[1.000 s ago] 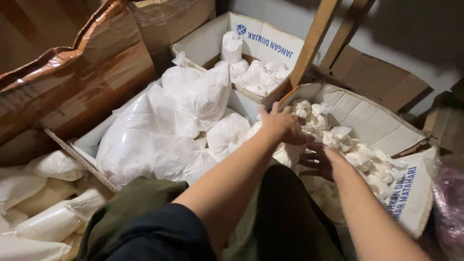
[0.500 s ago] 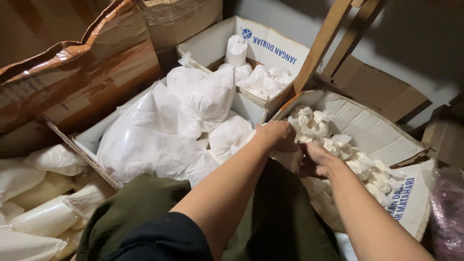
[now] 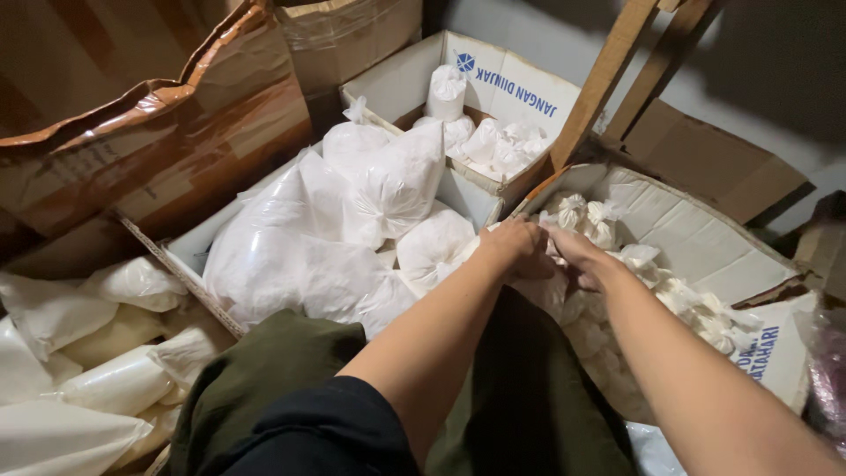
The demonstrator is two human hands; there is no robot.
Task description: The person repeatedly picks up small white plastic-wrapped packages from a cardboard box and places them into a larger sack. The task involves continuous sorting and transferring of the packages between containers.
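My left hand (image 3: 514, 247) and my right hand (image 3: 579, 256) meet at the near left corner of an open cardboard box (image 3: 705, 234). Several small knotted white plastic bags (image 3: 656, 269) fill this box. My left hand is curled into a fist, knuckles up, over one small white bag. The fingers of my right hand press in from the right against the same spot. The bag between them is mostly hidden by both hands.
A middle box (image 3: 189, 256) holds large white powder-filled bags (image 3: 308, 256). A far box (image 3: 520, 88) contains more tied bags. A brown taped carton (image 3: 176, 150) stands at the left, wooden slats (image 3: 608, 79) lean behind, and long white bags (image 3: 115, 379) lie lower left.
Both hands have come together over the box's near corner. The left hand's fingers, spread a second ago, have curled shut, and the right hand has moved up against it.
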